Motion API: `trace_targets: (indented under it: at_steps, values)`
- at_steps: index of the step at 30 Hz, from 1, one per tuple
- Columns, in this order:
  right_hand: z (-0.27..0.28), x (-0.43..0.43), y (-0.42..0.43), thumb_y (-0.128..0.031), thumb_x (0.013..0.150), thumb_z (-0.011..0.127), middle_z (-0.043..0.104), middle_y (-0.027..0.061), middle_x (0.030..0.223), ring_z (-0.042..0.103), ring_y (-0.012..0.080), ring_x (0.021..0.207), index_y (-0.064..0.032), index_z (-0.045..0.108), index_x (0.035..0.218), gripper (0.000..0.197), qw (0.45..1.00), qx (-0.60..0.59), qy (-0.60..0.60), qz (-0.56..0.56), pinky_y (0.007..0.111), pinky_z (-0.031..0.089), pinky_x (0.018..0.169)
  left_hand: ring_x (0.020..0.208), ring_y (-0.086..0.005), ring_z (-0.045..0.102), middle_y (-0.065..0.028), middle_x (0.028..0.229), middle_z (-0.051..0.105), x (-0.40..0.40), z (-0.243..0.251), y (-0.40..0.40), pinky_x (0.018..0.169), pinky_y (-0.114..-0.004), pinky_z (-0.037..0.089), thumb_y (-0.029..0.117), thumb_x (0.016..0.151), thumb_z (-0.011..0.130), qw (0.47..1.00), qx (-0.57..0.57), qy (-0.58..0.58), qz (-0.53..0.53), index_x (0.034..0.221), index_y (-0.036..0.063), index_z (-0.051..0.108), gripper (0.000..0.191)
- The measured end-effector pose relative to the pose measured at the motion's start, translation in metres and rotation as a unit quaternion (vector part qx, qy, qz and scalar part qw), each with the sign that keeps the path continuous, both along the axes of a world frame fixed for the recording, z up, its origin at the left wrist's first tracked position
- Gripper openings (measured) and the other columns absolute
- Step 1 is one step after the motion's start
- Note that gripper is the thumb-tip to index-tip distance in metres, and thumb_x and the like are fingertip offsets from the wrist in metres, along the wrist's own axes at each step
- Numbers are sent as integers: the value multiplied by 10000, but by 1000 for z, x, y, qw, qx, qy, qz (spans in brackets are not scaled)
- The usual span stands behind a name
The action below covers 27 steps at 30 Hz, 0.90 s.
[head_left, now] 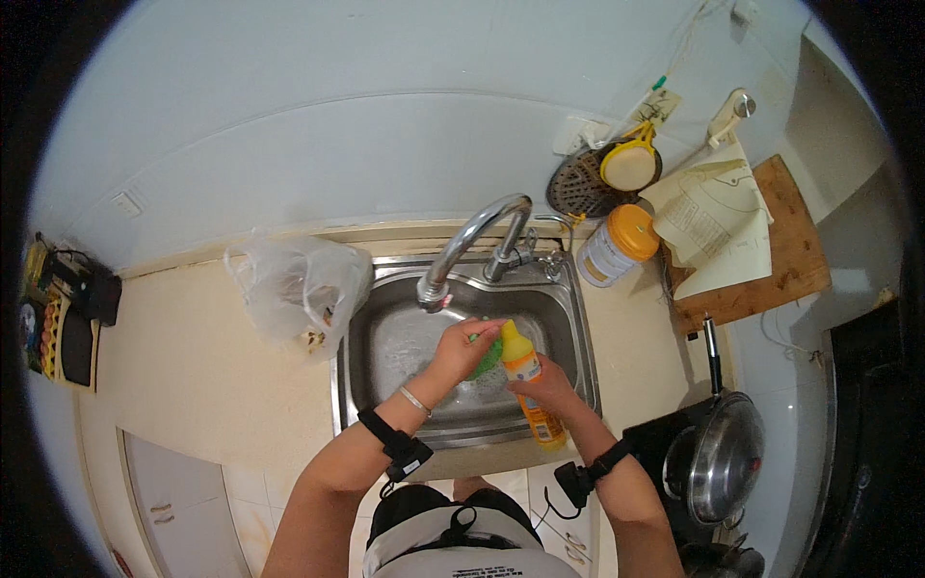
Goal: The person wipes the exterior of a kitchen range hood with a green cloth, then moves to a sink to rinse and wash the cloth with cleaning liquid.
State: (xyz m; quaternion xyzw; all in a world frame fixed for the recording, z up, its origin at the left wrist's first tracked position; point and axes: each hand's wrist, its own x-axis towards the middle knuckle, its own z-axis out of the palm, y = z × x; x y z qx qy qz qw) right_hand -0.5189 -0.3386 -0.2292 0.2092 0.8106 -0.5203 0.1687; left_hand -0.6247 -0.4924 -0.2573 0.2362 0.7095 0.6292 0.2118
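Observation:
My right hand grips an orange plastic bottle with a yellow cap, tilted over the right part of the stainless steel sink. Beside it, my left hand holds a green scrubbing pad, partly hidden by the fingers. The left fingertips touch or nearly touch the tip of the bottle's cap. Above the hands arches a chrome faucet. Suds or water lie on the sink's bottom.
Left of the sink stands a translucent plastic bag. A tub with an orange lid and a wooden board are at the back right. A lidded pan sits on the stove at the right. An egg tray is at the far left.

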Motion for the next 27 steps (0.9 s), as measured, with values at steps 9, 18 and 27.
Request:
trace_targets:
  at_steps: [9,18,27]
  values:
    - [-29,-30,103,-69,664,654,556,39,832,550,160,739,-38,480,955,341,927,19,223,-300,285,445,642,779,-131,532,-51,874,550,-12,-38,10,672,-239,444,303,837,502,835,235,-498,4,1099,75,494,347]
    - [-76,-63,226,-71,626,696,515,80,1012,513,202,898,-7,414,1072,531,847,91,305,-426,306,398,809,804,-206,530,-81,979,506,-19,-64,-26,617,-301,484,88,801,536,844,195,-478,148,1074,70,414,299]
    - [-81,-62,222,-151,646,714,478,99,1063,472,213,970,-32,361,1152,629,852,88,238,-459,331,381,833,645,-185,542,-97,825,540,-60,-82,-37,543,-268,485,270,874,384,723,312,-573,227,994,42,455,268]
